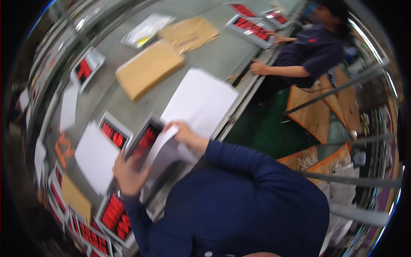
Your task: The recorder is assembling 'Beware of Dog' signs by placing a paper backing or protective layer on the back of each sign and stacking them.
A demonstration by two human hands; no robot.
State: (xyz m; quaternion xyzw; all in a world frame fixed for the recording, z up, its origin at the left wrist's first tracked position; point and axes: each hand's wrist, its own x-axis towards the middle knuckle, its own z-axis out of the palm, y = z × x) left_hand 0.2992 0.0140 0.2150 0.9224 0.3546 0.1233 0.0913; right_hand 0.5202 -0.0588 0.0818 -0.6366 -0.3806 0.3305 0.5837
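Note:
Close to my body, a dark panel (147, 139) with red print and a pale frame is tilted and blurred by motion. My left hand (129, 174) grips its left edge, thumb over the face and fingers along the side. A white sheet (165, 140) curls over the panel's right part, pinched at its upper corner by my right hand (185, 133). Under and beyond my right hand lies a stack of large white sheets (200, 95). Left of the panel, a second white stack (95, 156) partly covers another red-printed panel (114, 132).
A thick brown paper-wrapped pack (150, 70) and flat brown paper (190, 33) lie farther up the grey table (218, 55). More red-printed panels (92, 235) crowd the lower left. At the upper right a co-worker (314, 51) handles a panel (250, 31). Wooden boards (306, 111) stand beyond the table's right edge.

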